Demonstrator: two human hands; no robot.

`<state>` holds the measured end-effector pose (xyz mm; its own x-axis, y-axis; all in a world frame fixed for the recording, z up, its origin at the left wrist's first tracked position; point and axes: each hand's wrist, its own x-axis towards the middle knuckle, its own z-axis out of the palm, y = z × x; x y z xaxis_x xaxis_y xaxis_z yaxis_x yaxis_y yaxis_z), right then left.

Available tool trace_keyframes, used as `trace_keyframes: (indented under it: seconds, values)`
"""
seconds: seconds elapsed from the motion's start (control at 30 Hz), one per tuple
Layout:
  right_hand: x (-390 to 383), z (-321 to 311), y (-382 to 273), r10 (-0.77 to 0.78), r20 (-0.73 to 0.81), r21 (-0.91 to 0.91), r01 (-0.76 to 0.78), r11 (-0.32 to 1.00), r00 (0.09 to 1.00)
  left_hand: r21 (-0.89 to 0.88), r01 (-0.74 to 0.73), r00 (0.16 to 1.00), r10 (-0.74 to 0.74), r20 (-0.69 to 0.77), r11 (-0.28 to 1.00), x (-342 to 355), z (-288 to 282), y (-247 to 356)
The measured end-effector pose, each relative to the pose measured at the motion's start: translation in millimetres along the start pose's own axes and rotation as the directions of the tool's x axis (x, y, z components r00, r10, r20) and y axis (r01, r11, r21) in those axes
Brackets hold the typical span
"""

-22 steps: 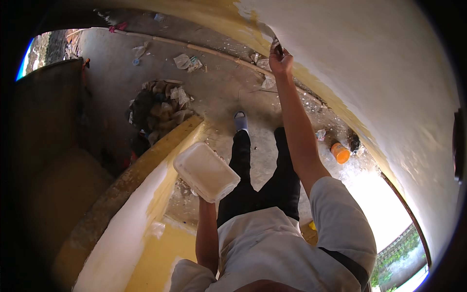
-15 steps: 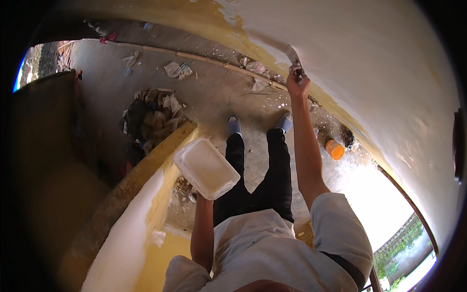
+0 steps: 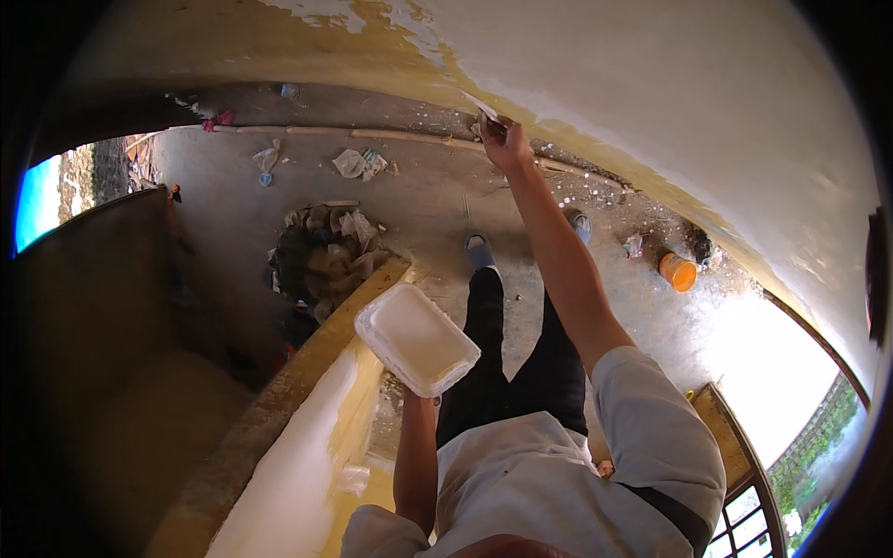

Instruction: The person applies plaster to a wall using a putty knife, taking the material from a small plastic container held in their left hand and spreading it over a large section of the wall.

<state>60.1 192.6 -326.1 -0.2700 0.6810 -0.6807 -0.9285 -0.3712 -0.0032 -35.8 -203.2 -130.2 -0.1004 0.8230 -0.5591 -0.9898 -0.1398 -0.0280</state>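
Observation:
My right hand (image 3: 508, 146) is stretched far forward, its fingers closed around a putty knife (image 3: 483, 109). The knife's pale blade lies against the wall (image 3: 651, 102), where smooth white plaster meets bare yellow paint. My left hand (image 3: 419, 404) holds up a white rectangular plastic tub (image 3: 420, 337) in front of my waist. Most of that hand is hidden beneath the tub. White paste coats the tub's inside and rim.
A low wall (image 3: 307, 423), partly whitened, runs close by on my left. Beyond its end sits a pile of rags and bags (image 3: 330, 256). A long pole (image 3: 372, 133) and litter lie along the wall's foot. An orange bucket (image 3: 678, 272) lies to the right.
My right hand and the putty knife have moved left along the wall, down to the edge of the white plaster. The view has shifted; the tub stays in my left hand.

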Motion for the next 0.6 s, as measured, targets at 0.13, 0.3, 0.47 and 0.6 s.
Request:
trace_keyframes:
  seconds: [0.13, 0.3, 0.47, 0.6]
  values:
    - [28, 29, -16, -0.138, -0.066, 0.134, 0.146, 0.980, 0.988, 0.013, 0.026, 1.000, -0.026, -0.003, 1.000, -1, -2, 5]
    - [-24, 8, -60, -0.206, 0.036, 0.317, 0.184, 0.930, 0.978, 0.006, 0.024, 1.000, -0.024, -0.016, 1.000, -5, -8, 12]
    - [-75, -48, -82, -0.240, 0.097, 0.262, 0.208, 0.942, 0.966, -0.047, 0.071, 0.997, -0.072, -0.027, 0.996, -3, -14, 13]
    - [-33, -66, -56, -0.093, 0.012, -0.020, 0.093, 0.995, 0.996, -0.089, 0.145, 0.988, -0.149, -0.050, 0.985, 7, -14, 10]
